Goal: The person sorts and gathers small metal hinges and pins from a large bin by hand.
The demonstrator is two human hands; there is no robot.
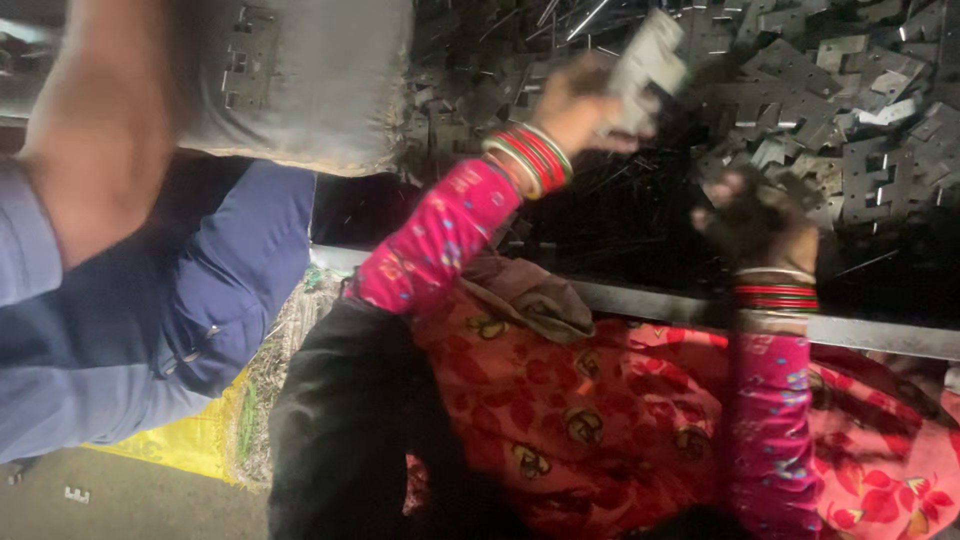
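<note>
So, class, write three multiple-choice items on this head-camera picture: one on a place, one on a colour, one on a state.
1. Where is the heap of flat metal plates?
A. beyond the hands
B. on the lap
C. on the yellow sheet

2. What colour are the sleeves?
A. green
B. pink
C. white

3. What is the left hand doing?
A. lying open and flat
B. holding a metal piece
C. resting on the lap

Answers:
A, the heap fills the top right.
B, both forearms are pink-patterned.
B, the fingers close around a blurred pale plate.
</note>
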